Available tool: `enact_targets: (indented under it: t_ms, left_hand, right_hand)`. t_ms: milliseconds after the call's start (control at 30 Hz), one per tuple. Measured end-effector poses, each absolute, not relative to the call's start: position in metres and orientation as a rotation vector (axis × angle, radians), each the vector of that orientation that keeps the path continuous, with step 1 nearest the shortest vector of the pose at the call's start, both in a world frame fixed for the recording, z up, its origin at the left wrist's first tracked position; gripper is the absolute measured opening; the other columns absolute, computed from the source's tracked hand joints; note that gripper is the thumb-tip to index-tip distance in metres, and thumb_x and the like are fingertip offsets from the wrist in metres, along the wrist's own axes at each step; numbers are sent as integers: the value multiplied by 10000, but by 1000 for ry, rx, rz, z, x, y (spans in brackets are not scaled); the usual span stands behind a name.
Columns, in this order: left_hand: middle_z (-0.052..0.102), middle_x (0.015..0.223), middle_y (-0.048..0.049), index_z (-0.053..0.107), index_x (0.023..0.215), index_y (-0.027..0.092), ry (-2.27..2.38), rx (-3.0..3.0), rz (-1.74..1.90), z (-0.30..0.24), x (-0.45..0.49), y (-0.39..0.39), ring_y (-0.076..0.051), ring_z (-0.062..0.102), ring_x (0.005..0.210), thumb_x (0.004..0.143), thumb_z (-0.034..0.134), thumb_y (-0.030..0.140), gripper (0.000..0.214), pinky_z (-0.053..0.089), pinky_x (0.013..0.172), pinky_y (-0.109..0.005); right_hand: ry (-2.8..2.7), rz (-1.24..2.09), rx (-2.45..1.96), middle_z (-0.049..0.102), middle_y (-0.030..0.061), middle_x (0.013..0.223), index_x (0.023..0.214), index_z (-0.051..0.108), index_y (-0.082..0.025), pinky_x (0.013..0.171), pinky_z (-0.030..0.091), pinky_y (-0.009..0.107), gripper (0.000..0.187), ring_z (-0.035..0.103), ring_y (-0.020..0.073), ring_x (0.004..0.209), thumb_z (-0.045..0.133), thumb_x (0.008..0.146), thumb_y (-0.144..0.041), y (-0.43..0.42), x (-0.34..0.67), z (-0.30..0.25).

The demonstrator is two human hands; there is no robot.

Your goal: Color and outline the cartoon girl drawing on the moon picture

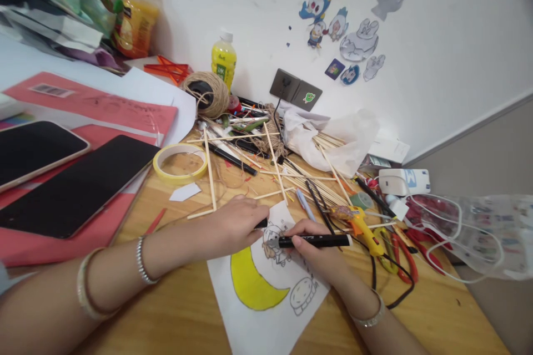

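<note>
Marker [331,241], black and nearly level, sits gripped between the thumb and fingers of my right hand [321,259], its tip right at the small outlined figure [280,255] on the paper; whether it touches, I can't tell. And just across from it, my left hand [239,222] pinches a short black piece [261,224]! Paper [250,335] lies beneath and between my hands, spreading toward me; nearer me than my left hand curves a bright yellow moon [253,283], and nearer me than my right, an outlined round shape [303,293]. Right of my right hand, there's a yellow glue gun [361,223]! Beyond my left hand, a thin wooden stick [209,169], then a yellow tape roll [180,179]; farther still, coiled twine [216,89].
</note>
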State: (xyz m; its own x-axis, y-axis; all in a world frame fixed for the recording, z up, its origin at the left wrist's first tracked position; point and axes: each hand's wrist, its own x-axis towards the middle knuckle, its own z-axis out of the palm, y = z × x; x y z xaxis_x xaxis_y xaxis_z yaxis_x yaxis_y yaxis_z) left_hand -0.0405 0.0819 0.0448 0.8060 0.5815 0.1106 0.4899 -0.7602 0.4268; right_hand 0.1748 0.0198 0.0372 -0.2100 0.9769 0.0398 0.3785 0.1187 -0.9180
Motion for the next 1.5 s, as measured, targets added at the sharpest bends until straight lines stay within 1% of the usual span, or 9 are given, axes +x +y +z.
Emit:
enact_targets:
  t_ms: [133,300,600,800,900,1200,1500]
  left_hand:
    - [596,797,-24,511,804,199,806,2619,334,45,-40,82,-200,558,770,841,575,210,75,400,692,-294]
    - [594,779,-26,513,786,199,830,2626,318,46,-40,81,-198,559,757,848,563,230,86,403,676,-288]
    - [587,756,-11,514,782,203,802,2645,375,45,-40,82,-189,552,732,842,574,229,89,395,663,-283]
    - [597,774,-32,525,788,186,806,2623,334,46,-40,82,-197,561,751,849,570,221,84,403,668,-288]
    - [595,766,-21,521,787,193,804,2636,339,47,-40,82,-190,559,744,851,562,220,80,402,668,-282]
    - [600,779,-26,518,797,197,810,2650,311,48,-40,81,-194,561,758,851,555,220,70,410,677,-288]
    - [592,779,-25,508,789,198,813,2634,312,46,-40,82,-193,557,757,851,551,222,79,407,674,-290]
  right_hand:
    - [-1672,1089,-1338,713,35,658,798,678,-170,517,520,250,172,665,162,571,652,797,-340,20,174,37]
    - [-1665,1102,-1336,710,31,646,794,678,-175,522,525,248,153,669,163,573,648,791,-325,20,174,38]
    - [-1660,1095,-1346,690,22,613,761,668,-180,495,505,241,165,646,157,542,641,793,-340,20,174,38]
    - [-1664,1075,-1351,685,18,603,768,662,-180,496,501,238,160,638,153,534,641,795,-336,20,174,40]
    - [-1673,1079,-1333,677,17,595,743,660,-182,494,497,235,169,636,153,536,634,801,-339,20,174,39]
    - [-1649,1070,-1340,662,6,586,747,663,-183,482,471,219,129,612,138,518,629,794,-299,20,174,39]
    - [-1651,1072,-1335,657,5,572,733,650,-186,460,469,222,158,602,138,496,630,792,-331,20,174,39]
